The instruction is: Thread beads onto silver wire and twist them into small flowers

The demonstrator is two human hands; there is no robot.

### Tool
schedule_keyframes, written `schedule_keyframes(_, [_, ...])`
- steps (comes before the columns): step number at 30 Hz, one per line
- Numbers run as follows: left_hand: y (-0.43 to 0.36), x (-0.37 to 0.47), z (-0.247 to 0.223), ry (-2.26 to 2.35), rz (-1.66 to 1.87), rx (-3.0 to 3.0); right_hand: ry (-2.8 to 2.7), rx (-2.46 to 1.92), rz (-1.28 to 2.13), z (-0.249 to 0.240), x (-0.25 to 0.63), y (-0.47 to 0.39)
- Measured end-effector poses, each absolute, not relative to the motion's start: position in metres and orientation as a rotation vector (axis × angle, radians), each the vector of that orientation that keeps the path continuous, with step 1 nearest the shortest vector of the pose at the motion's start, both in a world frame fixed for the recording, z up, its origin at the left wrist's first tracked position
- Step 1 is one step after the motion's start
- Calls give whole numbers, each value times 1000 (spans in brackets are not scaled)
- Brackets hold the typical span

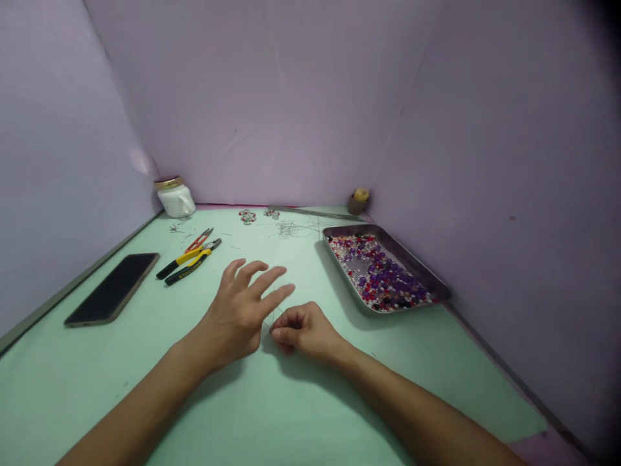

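Note:
Over the middle of the green table surface, my left hand (245, 314) is open, its fingers spread and stretched to the right; its thumb is hidden. Just right of it, my right hand (306, 331) is closed in a pinch on a thin wire (273, 309). Fine strands of this wire stand out between the two hands. Whatever else lies within the right fingers is hidden. Nearest to the right hand is a metal tray (345, 272) of loose purple, red, white and dark beads (388, 275).
Yellow-black pliers (191, 262) and red-handled snips (198, 241) lie left, beside a phone (114, 288). At the back are a white jar (175, 197), two beaded pieces (247, 217), tangled wire (288, 228), long wire lengths (315, 212) and a small brown-yellow object (358, 200). Pale walls enclose the table.

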State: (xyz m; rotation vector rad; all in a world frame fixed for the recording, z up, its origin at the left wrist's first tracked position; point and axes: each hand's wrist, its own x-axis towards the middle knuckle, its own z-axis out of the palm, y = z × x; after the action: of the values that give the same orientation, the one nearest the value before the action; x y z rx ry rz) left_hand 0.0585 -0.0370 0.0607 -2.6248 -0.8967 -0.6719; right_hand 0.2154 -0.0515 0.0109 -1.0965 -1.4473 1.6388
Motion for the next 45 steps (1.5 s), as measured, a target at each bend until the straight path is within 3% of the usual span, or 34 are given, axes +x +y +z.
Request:
schedule_keyframes(11, [-38,65,52,-792,-626,-2554,-1458,-1156,1619,12,214,-51])
schedule_keyframes(24, [-51,75,53,-1374,-740,-2404,-1118,-1142,1478,6,213,-43])
schedule_keyframes(28, [-49,74,54,-1725,-864,-2642,-1056,-1141,1441,10,212,-46])
schedule_keyframes(34, [-35,64,52,-2783,-1142,-2963,-995,-984,1475,15,209,-53])
schedule_keyframes(45, [-18,45,40,-2485,-1816,-3459,-1186,-792,1858,14,217,-52])
